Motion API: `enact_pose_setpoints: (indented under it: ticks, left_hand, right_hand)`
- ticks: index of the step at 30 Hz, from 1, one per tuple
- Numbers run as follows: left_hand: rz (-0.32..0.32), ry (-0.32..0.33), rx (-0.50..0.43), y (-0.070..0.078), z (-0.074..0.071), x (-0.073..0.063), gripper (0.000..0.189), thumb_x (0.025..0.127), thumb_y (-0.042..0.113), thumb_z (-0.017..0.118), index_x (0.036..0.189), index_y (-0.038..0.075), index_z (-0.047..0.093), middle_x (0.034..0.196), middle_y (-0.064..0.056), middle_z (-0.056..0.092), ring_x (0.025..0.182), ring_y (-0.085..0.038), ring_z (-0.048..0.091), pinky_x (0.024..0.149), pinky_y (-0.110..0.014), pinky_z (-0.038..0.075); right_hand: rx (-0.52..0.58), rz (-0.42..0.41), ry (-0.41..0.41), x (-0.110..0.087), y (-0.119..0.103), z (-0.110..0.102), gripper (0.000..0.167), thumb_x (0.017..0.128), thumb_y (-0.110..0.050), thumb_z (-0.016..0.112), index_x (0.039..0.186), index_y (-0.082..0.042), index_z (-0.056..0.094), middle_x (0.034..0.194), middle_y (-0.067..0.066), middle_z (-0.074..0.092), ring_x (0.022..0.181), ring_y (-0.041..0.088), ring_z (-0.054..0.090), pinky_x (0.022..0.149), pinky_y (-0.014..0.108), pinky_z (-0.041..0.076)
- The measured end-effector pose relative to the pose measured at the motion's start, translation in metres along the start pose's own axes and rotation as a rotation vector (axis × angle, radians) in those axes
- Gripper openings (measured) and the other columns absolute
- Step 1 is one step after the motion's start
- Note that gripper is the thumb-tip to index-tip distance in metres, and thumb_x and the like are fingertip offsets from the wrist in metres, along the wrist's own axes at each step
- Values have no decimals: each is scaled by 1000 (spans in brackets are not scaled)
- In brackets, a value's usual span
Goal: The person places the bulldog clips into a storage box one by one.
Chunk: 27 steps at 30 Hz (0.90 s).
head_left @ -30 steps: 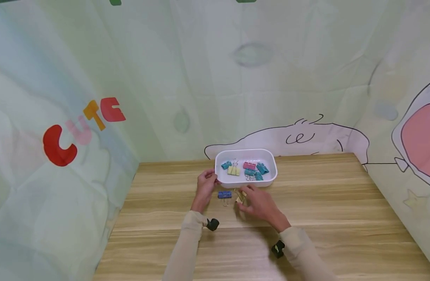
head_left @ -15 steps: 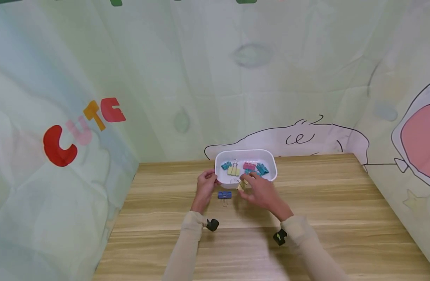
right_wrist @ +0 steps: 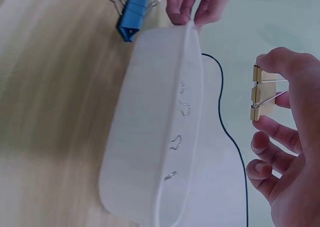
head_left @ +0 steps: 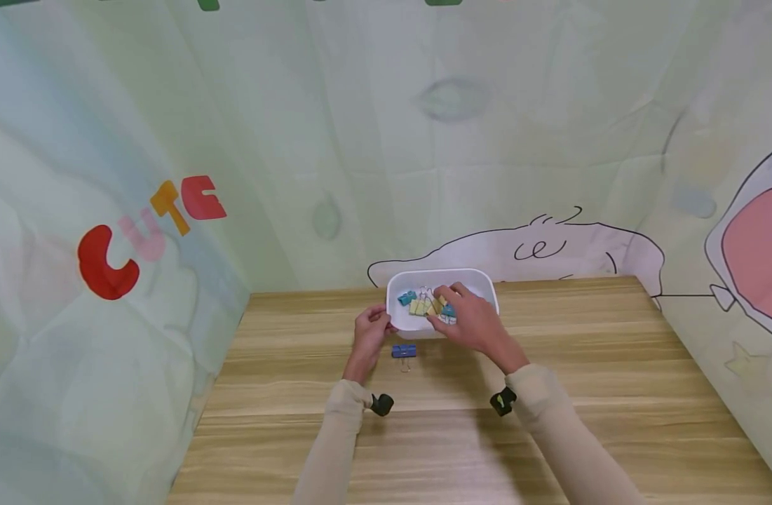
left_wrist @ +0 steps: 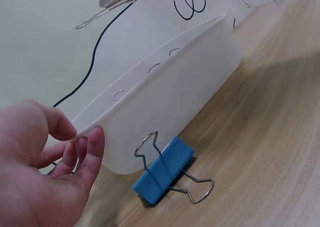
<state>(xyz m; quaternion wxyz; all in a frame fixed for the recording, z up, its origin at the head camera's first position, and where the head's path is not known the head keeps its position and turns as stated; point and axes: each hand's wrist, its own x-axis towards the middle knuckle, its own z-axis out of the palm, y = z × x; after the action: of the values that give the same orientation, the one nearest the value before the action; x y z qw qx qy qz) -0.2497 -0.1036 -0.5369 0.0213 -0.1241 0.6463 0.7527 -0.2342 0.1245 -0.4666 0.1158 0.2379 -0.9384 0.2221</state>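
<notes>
My left hand pinches the near left rim of a white plastic tray between thumb and fingers. Above the tray, my right hand holds a yellow binder clip by its ends, with thumb and a finger. In the tray lie a teal binder clip and another yellow one; the right hand covers much of the other contents. A blue binder clip rests on the table just in front of the tray, with both wire handles folded out.
The tray stands at the back of the wooden table, close to a printed cloth backdrop. Wire handles show through or above the tray's wall. Each sleeve cuff has a dark wrist camera.
My right hand has lifted the yellow binder clip from beside the blue one and carried it forward over the tray. The left hand stays on the rim.
</notes>
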Motion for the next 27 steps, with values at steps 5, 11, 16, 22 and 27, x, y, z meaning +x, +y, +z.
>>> enact_pose_setpoints:
  ticks: [5,11,16,22,27]
  left_hand:
    - [7,4,-6,-1,0,0,35,101,-3,55,134,-14,54,124,-31,56,88,-23,62,73,-23,60]
    - [5,10,-16,-1,1,1,35,99,-4,54,133,-15,54,123,-32,55,85,-23,62,69,-20,59]
    - [18,2,-23,-1,1,1,36,99,-4,55,133,-15,54,122,-32,55,86,-24,63,69,-21,59]
    - [8,-6,-27,0,0,1,37,99,-3,54,134,-15,53,122,-30,55,86,-23,63,71,-22,60]
    - [-8,-13,-22,2,-1,0,38,99,-3,54,135,-15,52,117,-25,58,83,-21,62,75,-27,61]
  right_hand:
    - [5,-1,9,7,-1,-7,48,91,-42,78,128,-13,65,124,15,66,82,27,65,73,46,63]
    - [13,-11,18,13,-1,-11,45,91,-40,78,125,-13,66,123,14,67,83,26,65,72,45,63]
    - [8,-1,1,16,-1,-13,46,93,-43,75,128,-14,65,126,14,66,90,27,66,80,47,64]
    - [20,14,-2,17,-1,-15,48,93,-40,76,130,-12,64,126,15,66,93,28,66,81,46,64]
    - [20,10,18,16,-1,-15,48,93,-40,76,131,-12,64,124,15,66,86,26,64,75,43,64]
